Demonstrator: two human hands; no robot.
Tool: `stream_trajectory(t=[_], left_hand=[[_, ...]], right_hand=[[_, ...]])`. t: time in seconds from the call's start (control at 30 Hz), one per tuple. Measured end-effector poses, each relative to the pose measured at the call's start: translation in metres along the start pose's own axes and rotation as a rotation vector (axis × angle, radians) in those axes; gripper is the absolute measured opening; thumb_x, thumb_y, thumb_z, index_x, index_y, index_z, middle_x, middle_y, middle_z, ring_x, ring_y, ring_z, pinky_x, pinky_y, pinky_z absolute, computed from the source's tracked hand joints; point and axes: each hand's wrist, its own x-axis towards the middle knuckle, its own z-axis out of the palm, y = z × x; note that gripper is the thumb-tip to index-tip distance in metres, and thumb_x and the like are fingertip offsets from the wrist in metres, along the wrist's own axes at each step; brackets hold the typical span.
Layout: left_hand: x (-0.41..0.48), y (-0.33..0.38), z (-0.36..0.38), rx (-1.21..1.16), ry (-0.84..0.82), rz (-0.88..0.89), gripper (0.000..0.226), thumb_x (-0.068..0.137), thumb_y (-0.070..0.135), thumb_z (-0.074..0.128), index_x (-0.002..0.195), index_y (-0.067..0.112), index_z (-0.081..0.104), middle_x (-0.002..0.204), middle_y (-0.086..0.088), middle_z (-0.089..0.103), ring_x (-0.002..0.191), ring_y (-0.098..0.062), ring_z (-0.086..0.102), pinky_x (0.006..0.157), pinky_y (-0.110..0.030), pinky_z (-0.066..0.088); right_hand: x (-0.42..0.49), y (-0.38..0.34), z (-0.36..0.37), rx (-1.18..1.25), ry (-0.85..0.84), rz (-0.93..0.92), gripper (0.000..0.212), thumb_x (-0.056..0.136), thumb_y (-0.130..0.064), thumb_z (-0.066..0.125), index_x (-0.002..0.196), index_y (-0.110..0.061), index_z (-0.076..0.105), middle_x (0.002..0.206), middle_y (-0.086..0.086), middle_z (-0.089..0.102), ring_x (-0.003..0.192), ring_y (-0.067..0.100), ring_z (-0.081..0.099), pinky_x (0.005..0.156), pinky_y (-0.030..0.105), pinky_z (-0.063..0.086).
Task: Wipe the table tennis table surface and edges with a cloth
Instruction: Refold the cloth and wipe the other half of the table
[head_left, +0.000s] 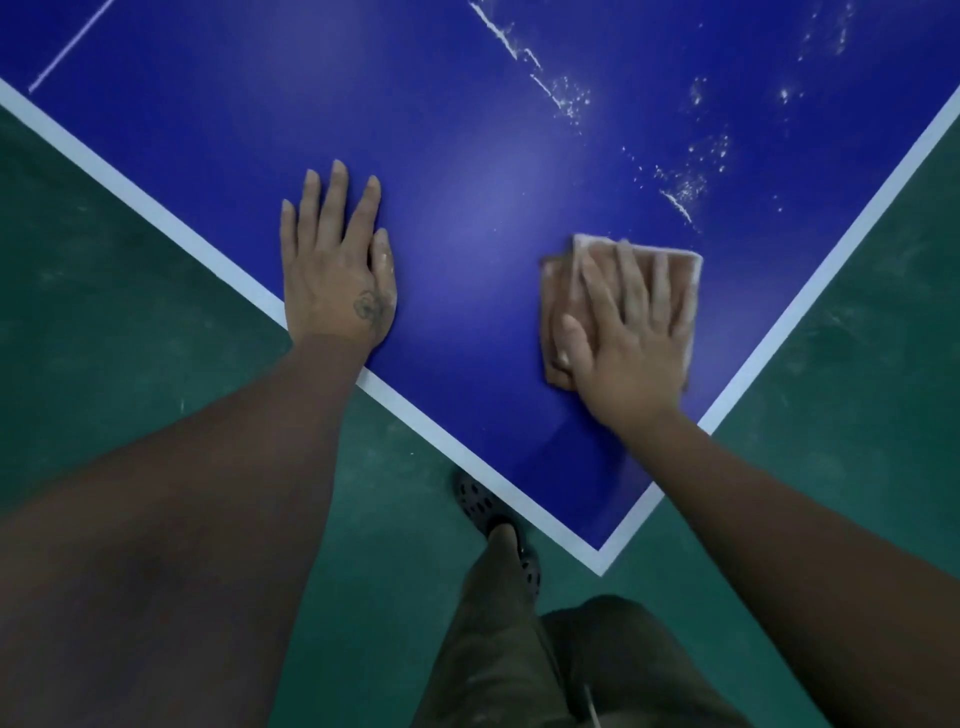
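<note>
I stand at a corner of the blue table tennis table (467, 218), whose white edge lines meet near my feet. My right hand (628, 338) lies flat with straight fingers on a folded pinkish-brown cloth (680, 270), pressing it onto the blue top close to the right edge line. My left hand (337, 265) rests flat on the table, fingers spread, by the left edge line and holds nothing. White dusty streaks and specks (685, 187) mark the surface beyond the cloth.
Green floor (104, 312) surrounds the table corner on both sides. My leg and a dark perforated shoe (483, 506) stand just under the corner tip (600, 564). A thin white centre line (67, 52) runs at the far left.
</note>
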Motion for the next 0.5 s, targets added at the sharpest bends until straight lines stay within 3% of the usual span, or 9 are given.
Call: stream_trajectory(t=[0.1,0.2,0.3,0.5], left_hand=[[-0.008,0.002,0.000,0.018,0.012,-0.024,0.057,0.119,0.038,0.023,0.172,0.020,0.032,0.181,-0.007,0.024,0.169,-0.030,0.015,0.138,-0.050,0.010],[-0.030,0.017,0.001,0.032,-0.016,-0.095,0.059,0.119,0.039,0.017,0.175,0.020,0.023,0.183,-0.007,0.017,0.170,-0.030,0.010,0.138,-0.052,0.009],[-0.051,0.031,0.002,0.015,-0.006,-0.219,0.059,0.119,0.038,0.015,0.175,0.021,0.021,0.184,-0.004,0.013,0.170,-0.030,0.006,0.138,-0.053,0.007],[-0.050,0.031,0.007,-0.002,0.028,-0.257,0.058,0.119,0.037,0.016,0.174,0.023,0.026,0.183,-0.002,0.017,0.170,-0.029,0.008,0.137,-0.053,0.007]], right_hand=[[0.001,-0.041,0.006,0.039,-0.003,-0.043,0.066,0.109,-0.055,0.040,0.170,-0.033,0.027,0.180,0.001,0.017,0.167,0.036,0.007,0.129,0.070,0.007],[-0.067,-0.050,0.007,0.046,-0.052,-0.180,0.069,0.109,-0.055,0.041,0.172,-0.034,0.021,0.181,0.001,0.011,0.167,0.037,0.004,0.127,0.072,0.010],[-0.122,-0.046,0.004,0.065,-0.130,-0.294,0.068,0.107,-0.054,0.047,0.170,-0.036,0.027,0.181,0.001,0.013,0.166,0.037,0.011,0.125,0.074,0.014],[0.000,-0.059,0.004,0.044,-0.075,-0.406,0.062,0.108,-0.057,0.042,0.167,-0.040,0.035,0.178,-0.002,0.024,0.165,0.033,0.019,0.128,0.068,0.013]])
